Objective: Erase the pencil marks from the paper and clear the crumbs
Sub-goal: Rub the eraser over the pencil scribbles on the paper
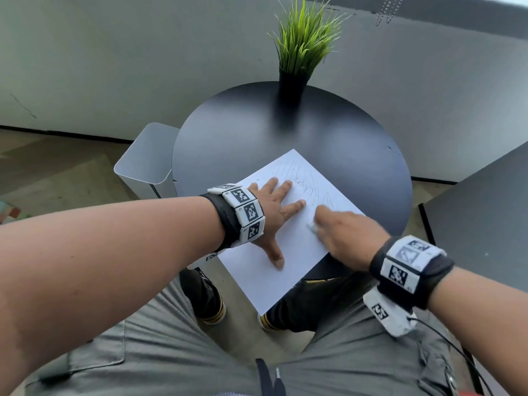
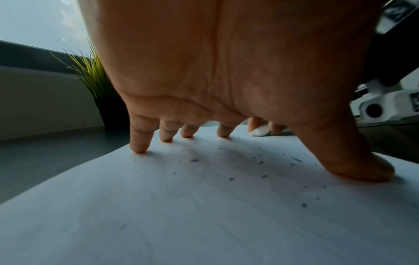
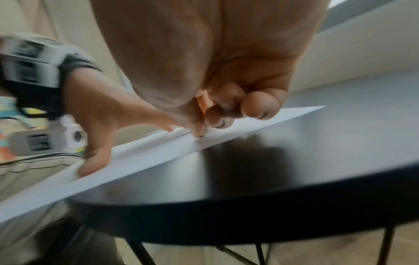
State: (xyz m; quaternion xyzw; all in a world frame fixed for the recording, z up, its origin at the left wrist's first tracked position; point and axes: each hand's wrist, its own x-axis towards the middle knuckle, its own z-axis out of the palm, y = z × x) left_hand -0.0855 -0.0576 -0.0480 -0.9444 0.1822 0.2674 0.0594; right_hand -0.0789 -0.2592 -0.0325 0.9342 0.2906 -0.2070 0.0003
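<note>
A white sheet of paper (image 1: 285, 275) lies on the round black table (image 1: 285, 130), its near corner hanging over the edge. Faint pencil marks (image 1: 303, 181) cover its far half. My left hand (image 1: 271, 212) presses flat on the paper with fingers spread. My right hand (image 1: 343, 232) pinches a small white eraser (image 1: 312, 227) against the sheet, just right of the left fingers. In the left wrist view, dark eraser crumbs (image 2: 193, 160) lie scattered on the paper (image 2: 204, 215) under my palm, and the eraser (image 2: 260, 130) shows beyond it. The right wrist view is blurred.
A potted green grass plant (image 1: 303, 44) stands at the table's far edge. A white bin (image 1: 145, 158) sits on the floor left of the table. Another dark tabletop (image 1: 485, 218) is at the right. My legs and shoes are below the near edge.
</note>
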